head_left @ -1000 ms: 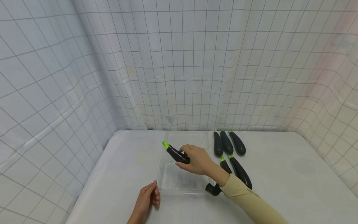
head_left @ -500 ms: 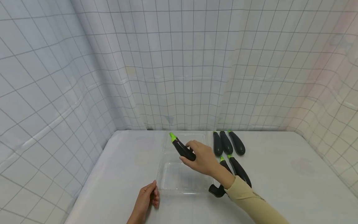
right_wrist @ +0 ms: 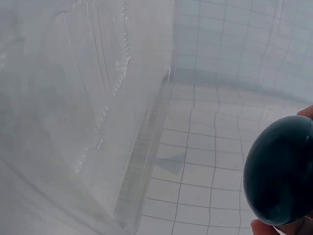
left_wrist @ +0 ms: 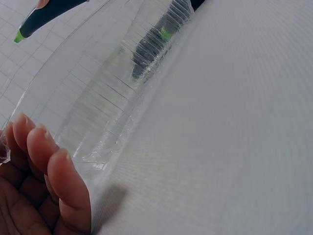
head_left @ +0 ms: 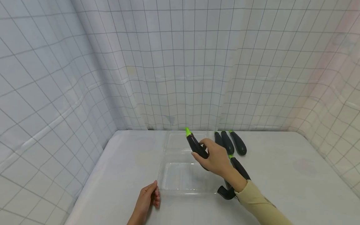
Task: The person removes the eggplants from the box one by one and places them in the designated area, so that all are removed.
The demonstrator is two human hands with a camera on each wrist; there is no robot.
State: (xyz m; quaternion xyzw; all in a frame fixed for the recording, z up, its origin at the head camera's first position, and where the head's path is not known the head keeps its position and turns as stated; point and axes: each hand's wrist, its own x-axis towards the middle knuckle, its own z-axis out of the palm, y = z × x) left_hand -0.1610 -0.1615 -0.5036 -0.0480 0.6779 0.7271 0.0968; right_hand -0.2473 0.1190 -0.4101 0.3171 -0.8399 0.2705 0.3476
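Note:
My right hand [head_left: 216, 157] grips a dark eggplant [head_left: 194, 144] with a bright green stem end, pointing up and away to the left. It is held over the right part of a clear plastic container [head_left: 180, 192]. In the right wrist view the rounded end of the eggplant [right_wrist: 279, 171] shows between fingers and thumb. My left hand [head_left: 147, 197] pinches the near left corner of the container between thumb and forefinger. The left wrist view shows its other fingers [left_wrist: 63, 186] curled beside the container wall [left_wrist: 98, 98].
Three eggplants [head_left: 238, 143] lie in a row at the back right. Another eggplant [head_left: 239, 167] lies nearer, with one more mostly hidden behind the right wrist. A black curved piece [head_left: 226, 192] shows under that wrist. White gridded curtains [head_left: 180, 68] enclose the white table [head_left: 126, 162].
My right hand has moved to the right with the eggplant, which has turned more upright. The black piece under the wrist has shifted right with it. The left hand has stayed in place.

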